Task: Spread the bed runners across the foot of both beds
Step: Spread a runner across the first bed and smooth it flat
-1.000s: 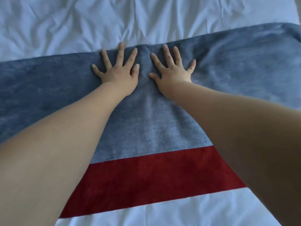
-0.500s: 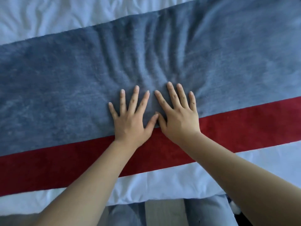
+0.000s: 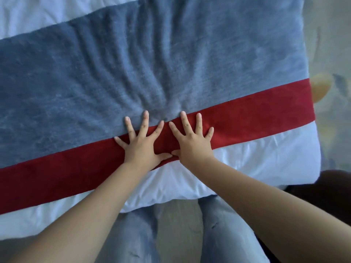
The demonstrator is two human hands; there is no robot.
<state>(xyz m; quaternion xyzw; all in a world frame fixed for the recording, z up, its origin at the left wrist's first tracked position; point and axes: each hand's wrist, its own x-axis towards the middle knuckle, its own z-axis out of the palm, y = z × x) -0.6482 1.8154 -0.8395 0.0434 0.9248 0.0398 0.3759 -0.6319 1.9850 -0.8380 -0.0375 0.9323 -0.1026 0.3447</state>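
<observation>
A bed runner (image 3: 76, 88), blue-grey with a red band along its near edge, lies across the foot of a bed covered in white bedding (image 3: 256, 164). My left hand (image 3: 142, 145) and my right hand (image 3: 191, 141) press flat on the red band side by side, fingers spread, thumbs nearly touching. Neither hand holds anything. The blue-grey cloth is bunched into ridges that fan out beyond my fingertips. The runner's right end drapes over the bed's right side.
The foot edge of the bed runs just in front of my legs in blue jeans (image 3: 224, 234). To the right of the bed lies patterned floor (image 3: 332, 82), and a dark rounded object (image 3: 332, 186) sits by the bed's corner.
Both hands have slid toward me across the runner, from its far edge down to the red band. Ridges have formed in the blue-grey cloth, and the runner's far edge sits farther from me.
</observation>
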